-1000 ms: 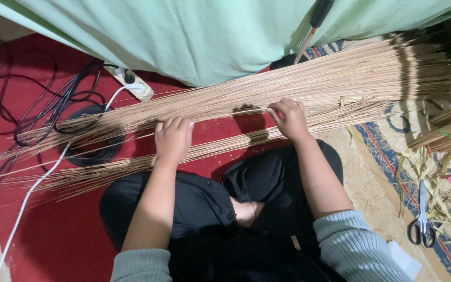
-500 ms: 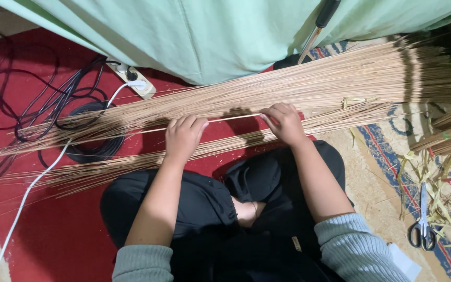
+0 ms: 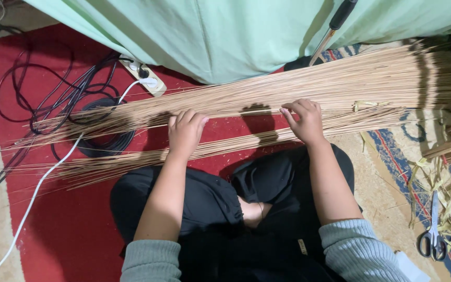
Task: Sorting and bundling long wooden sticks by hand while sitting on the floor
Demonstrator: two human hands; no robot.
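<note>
**Two hands on the long bundle of thin sticks**

We take the bundle of thin sticks (image 3: pixel 267 96) as our landmark. It lies across the red mat (image 3: pixel 53 230), and it runs from the lower left up to the far right, where it is thickest.

Our left hand (image 3: pixel 185 131) rests just below the bundle, on the thinner row of sticks (image 3: pixel 147 156) that lies near our knees. The fingers (image 3: pixel 191 119) are curled downward and close together. The fingertips touch the lower edge of the bundle, but we cannot tell if they pinch any stick.

Our right hand (image 3: pixel 304 121) is to the right of the left one, also at the lower edge of the bundle. Its fingers (image 3: pixel 294 110) are bent, and they press on the sticks. It seems that a few sticks pass under the fingertips, but a real grip is not visible.

Above the bundle hangs a light green cloth (image 3: pixel 246 31), and a tool with black handle (image 3: pixel 335 23) leans over it. Above the left part of the bundle we see a white power strip (image 3: pixel 144 78) with black cables (image 3: pixel 53 99). Below this left part, a white cable (image 3: pixel 32 198) crosses the mat. Well below the right end of the bundle lie scissors (image 3: pixel 433 230) among dry leaf scraps (image 3: pixel 447 188).
</note>
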